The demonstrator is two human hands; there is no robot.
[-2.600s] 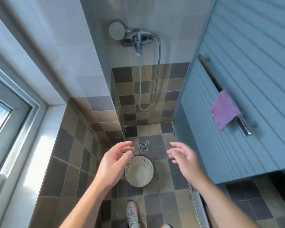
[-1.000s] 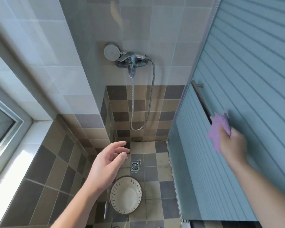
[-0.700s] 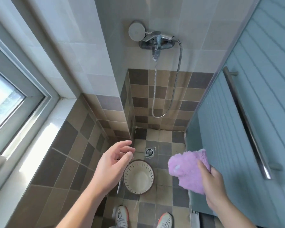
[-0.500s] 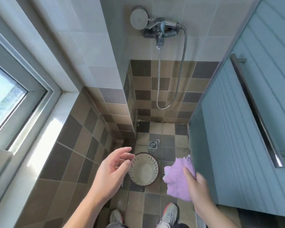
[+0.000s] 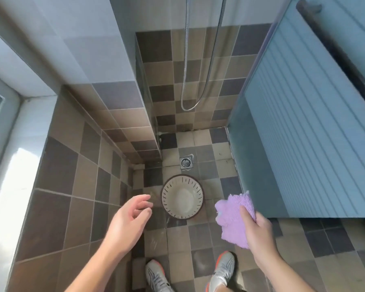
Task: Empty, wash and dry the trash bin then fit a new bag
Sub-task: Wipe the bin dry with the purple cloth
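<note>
A small round cream trash bin (image 5: 182,197) with a dark rim and slotted sides stands upright and empty on the tiled shower floor. My left hand (image 5: 128,221) hovers to the left of the bin with its fingers apart, holding nothing. To the right of the bin, my right hand (image 5: 256,232) grips a purple fluffy cloth (image 5: 233,219) that hangs above the floor. Neither hand touches the bin.
A floor drain (image 5: 185,162) lies just beyond the bin. A shower hose (image 5: 188,81) loops down the back wall. A ribbed blue door (image 5: 303,133) with a bar handle (image 5: 329,45) stands at the right. My two shoes (image 5: 156,277) are at the bottom edge.
My right hand took the purple cloth off the door's bar and brought it down beside the bin. The view has tilted down toward the floor. My left hand stayed open.
</note>
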